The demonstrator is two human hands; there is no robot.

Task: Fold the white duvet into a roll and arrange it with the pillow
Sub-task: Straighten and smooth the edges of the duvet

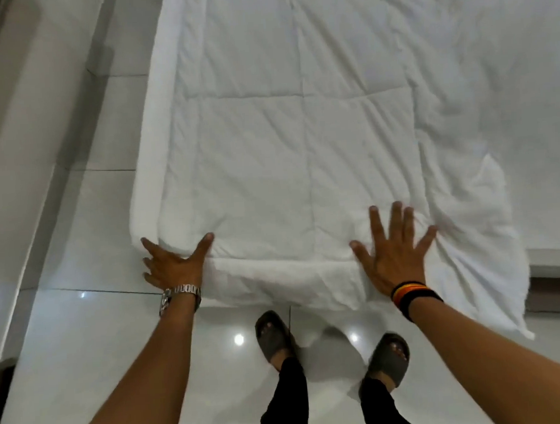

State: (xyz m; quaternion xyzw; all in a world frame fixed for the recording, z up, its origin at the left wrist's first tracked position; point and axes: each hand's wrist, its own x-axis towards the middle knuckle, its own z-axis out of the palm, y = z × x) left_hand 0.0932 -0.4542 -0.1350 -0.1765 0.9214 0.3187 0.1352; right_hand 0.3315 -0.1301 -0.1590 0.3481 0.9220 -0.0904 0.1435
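Observation:
The white quilted duvet [294, 139] lies spread in a long strip along the left side of the bed, its near end hanging over the bed's foot. My left hand [173, 264] rests on the duvet's near left corner, thumb on top and fingers over the edge. My right hand [394, 249] lies flat with fingers spread on the duvet near its right side. A loose crumpled flap [491, 264] of the duvet hangs down at the right. No pillow is in view.
The bed's white sheet [527, 98] extends to the right. Glossy light floor tiles [86, 223] run along the left and under my feet in grey sandals [273, 336]. A pale ledge or wall base [14, 129] stands at far left.

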